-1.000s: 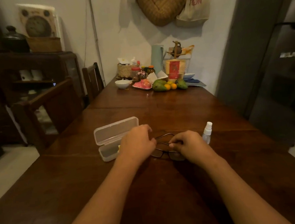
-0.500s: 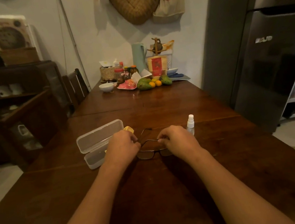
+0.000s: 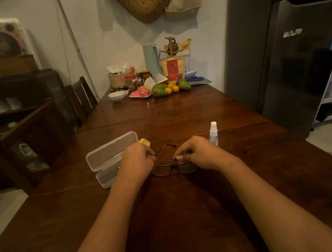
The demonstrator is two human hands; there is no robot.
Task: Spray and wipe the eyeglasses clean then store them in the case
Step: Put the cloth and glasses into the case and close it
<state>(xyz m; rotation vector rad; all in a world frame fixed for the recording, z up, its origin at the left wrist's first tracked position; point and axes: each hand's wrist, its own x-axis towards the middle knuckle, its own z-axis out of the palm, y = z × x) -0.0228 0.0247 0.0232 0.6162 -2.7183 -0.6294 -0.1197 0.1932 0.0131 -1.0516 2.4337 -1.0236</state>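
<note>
Dark-framed eyeglasses (image 3: 171, 168) lie on the wooden table (image 3: 180, 120) between my hands, lenses toward me. My left hand (image 3: 136, 160) pinches the left temple arm, which sticks out away from me. My right hand (image 3: 197, 153) grips the frame's top right edge. A clear plastic case (image 3: 110, 158) stands open just left of my left hand. A bit of yellow cloth (image 3: 144, 142) shows behind my left hand. A small white-capped spray bottle (image 3: 213, 133) stands upright just beyond my right hand.
Fruit (image 3: 159, 90), jars, a white bowl (image 3: 116, 96), a basket and a pitcher crowd the table's far end. Wooden chairs (image 3: 81, 98) line the left side. A dark fridge (image 3: 294, 56) stands to the right.
The view has shifted and come closer. Both hands stay on the eyeglasses; the left temple arm now stands unfolded, and the yellow cloth has come into sight behind my left hand.
</note>
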